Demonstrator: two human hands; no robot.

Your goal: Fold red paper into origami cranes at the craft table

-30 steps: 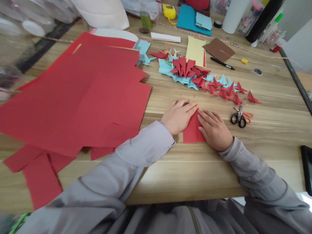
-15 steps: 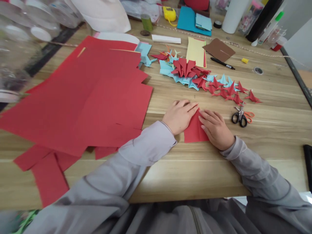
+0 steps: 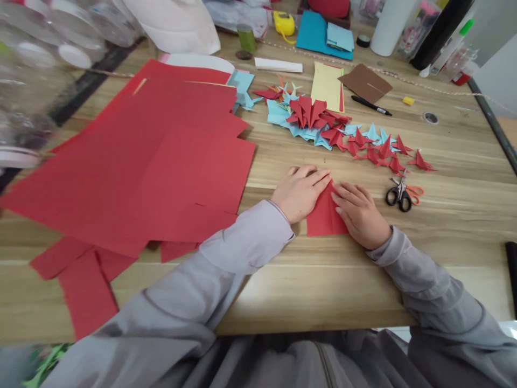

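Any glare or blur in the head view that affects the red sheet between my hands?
Head view: pale sheen on the tabletop, clear of the red sheet; clear containers smeared at far left; left hand and right hand reasonably sharp.

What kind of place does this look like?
Probably a craft workspace, perhaps at home: a wooden table bears large red paper sheets, small folded red and blue paper figures, and black-handled metal scissors.

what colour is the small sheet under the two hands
The small sheet is plain red, seen best in the head view.
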